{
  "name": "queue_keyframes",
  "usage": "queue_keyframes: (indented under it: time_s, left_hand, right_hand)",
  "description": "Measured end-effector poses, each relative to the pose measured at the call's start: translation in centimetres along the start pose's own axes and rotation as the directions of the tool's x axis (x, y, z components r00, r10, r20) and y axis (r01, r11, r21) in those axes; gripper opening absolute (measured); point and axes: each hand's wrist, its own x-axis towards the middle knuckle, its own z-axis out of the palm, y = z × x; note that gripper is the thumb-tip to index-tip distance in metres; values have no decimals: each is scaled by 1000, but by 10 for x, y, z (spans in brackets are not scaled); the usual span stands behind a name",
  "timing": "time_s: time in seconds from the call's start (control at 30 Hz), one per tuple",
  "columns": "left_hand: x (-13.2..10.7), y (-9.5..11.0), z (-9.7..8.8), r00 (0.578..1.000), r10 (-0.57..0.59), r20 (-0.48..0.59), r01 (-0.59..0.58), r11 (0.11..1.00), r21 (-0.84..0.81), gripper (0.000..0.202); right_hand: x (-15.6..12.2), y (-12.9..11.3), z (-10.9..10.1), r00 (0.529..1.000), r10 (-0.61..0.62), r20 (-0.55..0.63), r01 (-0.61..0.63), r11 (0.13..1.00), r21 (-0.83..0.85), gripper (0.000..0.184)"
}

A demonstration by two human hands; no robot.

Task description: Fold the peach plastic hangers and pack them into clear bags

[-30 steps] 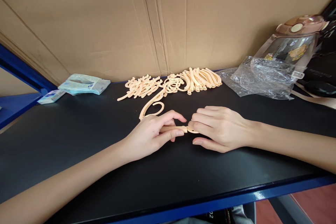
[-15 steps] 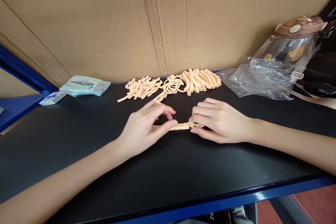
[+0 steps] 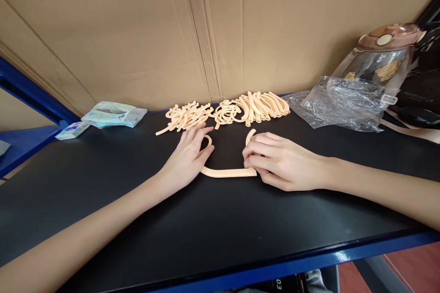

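Note:
A beige curved plastic strip (image 3: 228, 173) lies on the black table in front of me, bent upward at its left end. My left hand (image 3: 184, 149) is around that bent end, and a rounded loop (image 3: 209, 139) of beige plastic shows between its thumb and fingers. At the strip's straight right end, my right hand (image 3: 280, 160) has its fingers closed on a second curved beige piece (image 3: 250, 136), whose tip sticks out above the knuckles. My right fingers hide where the two pieces meet, so I cannot tell whether they are joined.
Behind my hands lie a pile of small beige pieces (image 3: 189, 116), several beige rings (image 3: 227, 113) and a row of larger curved pieces (image 3: 266, 106). A tissue pack (image 3: 115, 114) sits left. Clear plastic bags (image 3: 350, 103) and a water bottle (image 3: 381, 62) stand right, before a cardboard wall (image 3: 137, 32).
My left hand has moved left and slightly back, uncovering more of the strip. The strip's slotted side no longer shows. The second piece's tip now rises above my right hand.

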Motion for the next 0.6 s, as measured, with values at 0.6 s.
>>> queue_keyframes:
  time_s: [0.6]
  left_hand:
    - [-1, 3, 0, 999, 22, 30, -23, 999, 44, 40]
  right_hand:
    - [-1, -1, 3, 993, 120, -17, -114, 971, 210, 38]
